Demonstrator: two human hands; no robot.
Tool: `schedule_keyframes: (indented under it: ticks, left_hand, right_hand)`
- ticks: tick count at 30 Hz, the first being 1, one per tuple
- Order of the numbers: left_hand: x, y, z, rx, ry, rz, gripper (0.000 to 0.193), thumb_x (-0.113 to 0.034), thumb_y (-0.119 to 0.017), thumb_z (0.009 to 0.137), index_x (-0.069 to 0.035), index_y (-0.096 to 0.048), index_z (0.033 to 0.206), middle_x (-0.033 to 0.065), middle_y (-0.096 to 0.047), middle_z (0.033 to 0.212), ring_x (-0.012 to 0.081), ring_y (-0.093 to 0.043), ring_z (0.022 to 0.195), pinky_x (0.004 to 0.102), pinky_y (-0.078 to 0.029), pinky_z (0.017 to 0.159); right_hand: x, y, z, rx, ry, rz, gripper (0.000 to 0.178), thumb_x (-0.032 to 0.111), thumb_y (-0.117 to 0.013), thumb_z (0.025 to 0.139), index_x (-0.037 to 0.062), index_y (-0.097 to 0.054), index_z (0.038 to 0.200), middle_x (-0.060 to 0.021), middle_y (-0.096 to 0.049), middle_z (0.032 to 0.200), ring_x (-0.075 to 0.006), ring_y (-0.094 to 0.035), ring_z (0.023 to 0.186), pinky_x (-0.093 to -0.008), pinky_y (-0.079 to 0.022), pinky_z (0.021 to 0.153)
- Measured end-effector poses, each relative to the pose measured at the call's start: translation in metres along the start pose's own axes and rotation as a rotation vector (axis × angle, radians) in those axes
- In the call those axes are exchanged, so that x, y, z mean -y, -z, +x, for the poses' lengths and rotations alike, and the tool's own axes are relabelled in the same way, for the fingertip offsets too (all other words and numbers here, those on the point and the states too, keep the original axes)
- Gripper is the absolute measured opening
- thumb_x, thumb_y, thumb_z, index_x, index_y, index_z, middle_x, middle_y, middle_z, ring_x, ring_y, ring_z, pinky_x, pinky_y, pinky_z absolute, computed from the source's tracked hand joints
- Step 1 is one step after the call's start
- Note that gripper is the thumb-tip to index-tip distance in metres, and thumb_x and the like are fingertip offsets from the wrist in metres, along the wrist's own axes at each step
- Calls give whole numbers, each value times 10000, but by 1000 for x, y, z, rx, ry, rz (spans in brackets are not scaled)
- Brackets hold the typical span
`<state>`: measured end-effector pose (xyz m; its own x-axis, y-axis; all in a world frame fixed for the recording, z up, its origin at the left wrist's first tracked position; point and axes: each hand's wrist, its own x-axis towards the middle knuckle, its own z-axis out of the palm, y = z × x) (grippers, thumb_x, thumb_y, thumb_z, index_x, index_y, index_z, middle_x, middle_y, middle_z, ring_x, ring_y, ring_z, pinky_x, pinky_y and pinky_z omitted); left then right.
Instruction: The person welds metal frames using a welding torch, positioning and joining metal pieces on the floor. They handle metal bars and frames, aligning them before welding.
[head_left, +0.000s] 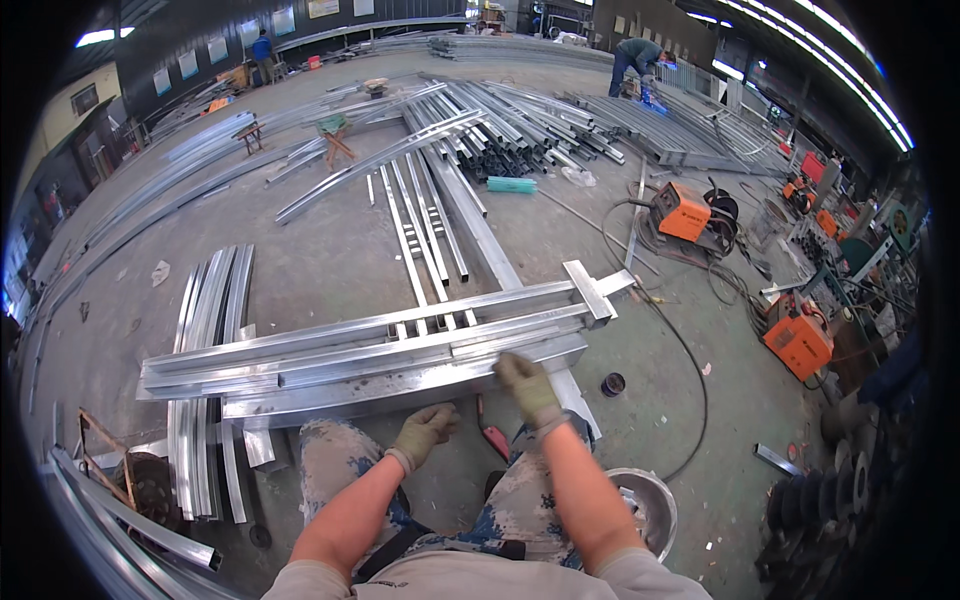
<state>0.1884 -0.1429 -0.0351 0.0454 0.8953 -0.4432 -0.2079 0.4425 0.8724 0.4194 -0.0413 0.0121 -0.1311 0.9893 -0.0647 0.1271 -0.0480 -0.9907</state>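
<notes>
My left hand (425, 430), in a yellow-green work glove, hovers over my lap just short of the near steel beam. Its fingers are curled together, and anything inside them is hidden. The right hand (525, 385), gloved alike, is at the near edge of the wide steel beam (400, 386), its fingers bent inward. Whether it grips something small cannot be made out. Beyond that beam lie more long shiny steel profiles (350, 335), side by side across my front. A short flat steel piece (590, 290) sits crosswise at their right end. Between my knees is a red and dark handled tool (495, 440).
An orange welding machine (683, 211) stands right with cables; another orange machine (798, 338) is nearer. A metal bucket (650, 510) holds small pieces beside my right leg. Steel profiles (205, 400) lie at left, more piles (510, 125) farther off. A co-worker (638, 65) bends over metal.
</notes>
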Motion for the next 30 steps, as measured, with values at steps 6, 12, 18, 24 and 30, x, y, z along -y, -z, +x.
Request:
schedule_keyframes:
  ticks: [6,12,18,24,30]
  left_hand:
    - [18,5,-4,34,17,-493,378,-400,-548,1128,-114,-640,1358,79,-697,1315,257,-668,1212,447,-547,1027]
    - [26,-6,-22,45,164,-575,356,-381,-578,1112,-122,-634,1349,53,-698,1296,225,-667,1178,436,-533,1038]
    - [45,-18,-18,153,129,-834,336,-328,-579,1117,-129,-609,1386,77,-667,1364,247,-636,1253,407,-495,1092]
    - [58,-17,-16,165,-49,-513,343,-259,-565,1113,-105,-572,1419,94,-663,1356,246,-619,1290,379,-492,1110]
    - [54,-30,-10,128,113,-709,354,-308,-657,1084,-126,-605,1383,37,-656,1370,181,-633,1243,337,-514,1046]
  right_hand:
    - [-61,-126,-48,45,-258,89,625,569,-667,1030,1,-727,1283,-94,-769,1105,-160,-694,976,-322,-559,846]
    - [-102,-131,-57,-12,-323,45,544,533,-652,1055,6,-779,1107,-88,-781,947,-168,-697,840,-346,-554,773]
    - [-94,-125,-63,-129,-227,-134,589,555,-654,1040,-12,-785,945,-152,-765,853,-207,-676,763,-404,-540,732]
    - [-85,-125,-62,-114,-347,-23,564,529,-682,1032,-6,-788,889,-128,-740,750,-198,-630,668,-405,-523,694]
    - [-139,-125,-43,-220,-224,-44,540,521,-692,1022,5,-785,891,-125,-733,748,-206,-637,677,-392,-522,695]
